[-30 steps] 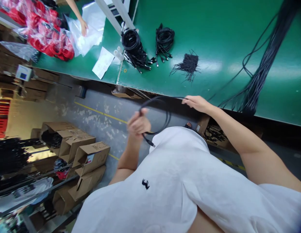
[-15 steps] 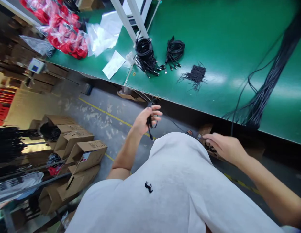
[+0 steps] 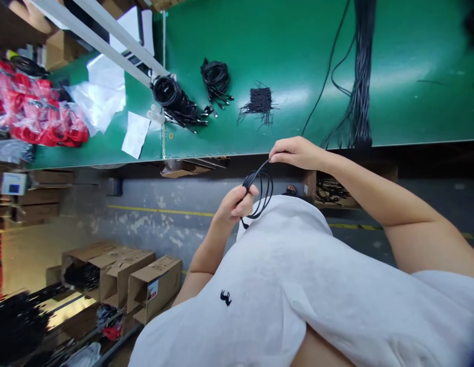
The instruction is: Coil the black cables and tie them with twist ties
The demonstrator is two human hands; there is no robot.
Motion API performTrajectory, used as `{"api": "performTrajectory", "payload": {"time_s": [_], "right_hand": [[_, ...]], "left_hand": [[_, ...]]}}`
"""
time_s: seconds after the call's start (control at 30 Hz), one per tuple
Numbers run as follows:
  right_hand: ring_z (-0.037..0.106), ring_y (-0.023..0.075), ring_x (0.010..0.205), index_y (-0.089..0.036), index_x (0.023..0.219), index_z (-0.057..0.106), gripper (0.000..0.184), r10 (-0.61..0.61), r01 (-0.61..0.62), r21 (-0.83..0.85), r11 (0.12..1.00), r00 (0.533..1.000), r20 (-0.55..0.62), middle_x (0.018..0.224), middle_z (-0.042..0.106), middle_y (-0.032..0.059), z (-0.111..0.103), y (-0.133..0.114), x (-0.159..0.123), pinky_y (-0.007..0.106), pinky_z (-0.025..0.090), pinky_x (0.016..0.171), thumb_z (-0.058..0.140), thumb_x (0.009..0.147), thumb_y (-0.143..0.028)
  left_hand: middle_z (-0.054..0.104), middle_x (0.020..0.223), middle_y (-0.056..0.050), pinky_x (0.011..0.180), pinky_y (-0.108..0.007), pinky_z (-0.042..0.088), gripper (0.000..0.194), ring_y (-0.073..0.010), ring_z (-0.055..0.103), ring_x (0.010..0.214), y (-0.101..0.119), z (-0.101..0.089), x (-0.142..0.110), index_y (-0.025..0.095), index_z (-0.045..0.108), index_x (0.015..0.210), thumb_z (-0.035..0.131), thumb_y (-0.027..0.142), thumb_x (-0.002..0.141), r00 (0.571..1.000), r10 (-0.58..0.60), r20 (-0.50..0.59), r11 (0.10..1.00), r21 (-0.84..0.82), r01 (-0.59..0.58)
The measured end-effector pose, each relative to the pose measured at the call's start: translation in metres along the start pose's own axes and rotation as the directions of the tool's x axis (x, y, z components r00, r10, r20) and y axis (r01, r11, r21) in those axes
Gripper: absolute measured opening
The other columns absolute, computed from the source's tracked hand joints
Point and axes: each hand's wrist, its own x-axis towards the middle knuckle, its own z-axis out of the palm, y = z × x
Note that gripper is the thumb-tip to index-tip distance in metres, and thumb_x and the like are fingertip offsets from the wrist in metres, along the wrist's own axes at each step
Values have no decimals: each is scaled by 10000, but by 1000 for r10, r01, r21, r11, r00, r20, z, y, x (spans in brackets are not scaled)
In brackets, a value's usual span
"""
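A black cable (image 3: pixel 268 189), partly looped into a coil, hangs in front of the bench edge. My left hand (image 3: pixel 237 203) is closed around the gathered loops, and a short end with a plug pokes out below the fingers. My right hand (image 3: pixel 296 152) pinches the same cable higher up, close to the bench edge. On the green bench behind lie a pile of short black ties (image 3: pixel 260 100), a coiled black cable (image 3: pixel 215 79) and a stack of coiled cables (image 3: pixel 175 99). A thick bundle of long black cables (image 3: pixel 362 86) stretches across the bench to the right.
Red items in clear bags (image 3: pixel 42 109) and plastic sheets (image 3: pixel 103 92) cover the bench's left end. A white paper (image 3: pixel 135 133) lies near a white frame post (image 3: pixel 122 43). Under the bench is a box of cables (image 3: pixel 332 189). Cardboard boxes (image 3: pixel 153 285) stand on the floor lower left.
The cable now forms several loops at my left hand. My right hand has moved in from the right, up toward the bench edge. The whole view has turned.
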Motion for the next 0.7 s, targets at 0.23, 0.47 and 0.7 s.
{"api": "performTrajectory", "payload": {"time_s": [0.23,0.47,0.7], "right_hand": [[586,238,1036,-182,963,697,513,300,-336,-461,821,942,-152,1126,702,161,-39,144,-87,455,279,1062,270,1001,-464],[548,222,695,-197,664,612,409,62,82,-606,792,975,213,690,668,123,-36,47,-97,397,337,814,392,974,-351],[546,172,680,-212,769,642,468,-195,274,-187,943,914,357,689,650,42,-38,-24,-31,299,362,730,334,1020,-459]], "left_hand": [[111,379,132,246,-142,36,505,-21,-2,232,22,-3,-20,171,680,882,259,376,1071,875,293,-386,906,-182,-383],[657,700,13,420,-103,396,140,-30,585,486,15,-8,-3,142,668,1018,577,227,954,893,272,-360,942,-91,-323],[759,883,-94,733,-265,528,269,-157,719,792,-15,26,76,138,612,950,676,392,887,964,246,-101,934,292,-207]]}}
